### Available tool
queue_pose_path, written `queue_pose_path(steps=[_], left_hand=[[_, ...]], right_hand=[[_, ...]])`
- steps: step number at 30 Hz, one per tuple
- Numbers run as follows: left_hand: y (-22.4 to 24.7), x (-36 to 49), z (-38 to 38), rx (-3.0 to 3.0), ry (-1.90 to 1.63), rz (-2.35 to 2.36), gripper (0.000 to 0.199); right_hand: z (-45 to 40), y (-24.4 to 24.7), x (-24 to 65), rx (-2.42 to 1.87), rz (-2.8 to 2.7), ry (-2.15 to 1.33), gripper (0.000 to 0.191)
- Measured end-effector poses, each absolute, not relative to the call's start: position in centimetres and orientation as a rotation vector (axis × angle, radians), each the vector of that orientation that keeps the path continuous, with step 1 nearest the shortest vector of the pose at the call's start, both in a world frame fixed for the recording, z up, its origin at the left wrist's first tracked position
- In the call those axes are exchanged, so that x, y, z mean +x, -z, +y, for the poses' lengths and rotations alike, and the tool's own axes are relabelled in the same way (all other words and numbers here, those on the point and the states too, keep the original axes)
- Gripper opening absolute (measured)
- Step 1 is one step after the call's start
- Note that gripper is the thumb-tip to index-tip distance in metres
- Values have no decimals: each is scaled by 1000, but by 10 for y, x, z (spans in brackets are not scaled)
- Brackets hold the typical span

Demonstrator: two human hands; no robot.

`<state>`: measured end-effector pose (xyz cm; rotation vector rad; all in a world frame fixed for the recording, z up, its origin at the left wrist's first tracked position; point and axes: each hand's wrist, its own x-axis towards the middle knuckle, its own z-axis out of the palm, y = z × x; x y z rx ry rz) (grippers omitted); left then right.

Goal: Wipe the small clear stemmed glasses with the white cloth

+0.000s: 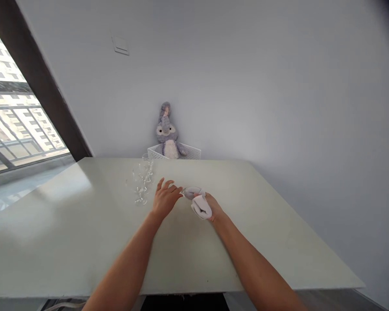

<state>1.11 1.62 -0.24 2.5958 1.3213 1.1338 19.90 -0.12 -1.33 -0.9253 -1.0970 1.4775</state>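
Note:
My left hand (165,198) pinches the stem end of a clear wine glass (187,190), its other fingers raised. The glass lies on its side in the air, its bowl pointing right. A white cloth (201,207) is bunched in my right hand (214,208), and part of it reaches into the bowl. Most of the right fingers are hidden behind the cloth. To the left of my left hand, several clear stemmed glasses (140,200) stand upright in a row on the pale table (94,242).
Behind the table's far edge, a grey plush rabbit (170,149) sits in a white perforated basket (194,153) against the wall. A window (16,116) is at the left. A cable (66,304) shows below the front edge.

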Motion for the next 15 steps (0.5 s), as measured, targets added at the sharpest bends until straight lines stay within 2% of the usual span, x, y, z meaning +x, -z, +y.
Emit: queue_pose_path(steps=[3,6,8,12,15], left_hand=[[6,8,18,2602,-1075,1287,22],[11,6,21,2640,-938,1350,28],[14,6,23,2605,-861,1471,30],[17,6,25,2309,-808,1781,34],[19,10,22,2231,-794,1834,34]], right_hand=[[-1,9,211,-1013,-1499,-1419,27],[5,4,228,-1139,-1894,-1029,18],[10,2,236,-1258,-1970,-703,22],[9,0,236,-1503,-1722,-95,37],[-2,1,215,-1349,-1841,144,42]])
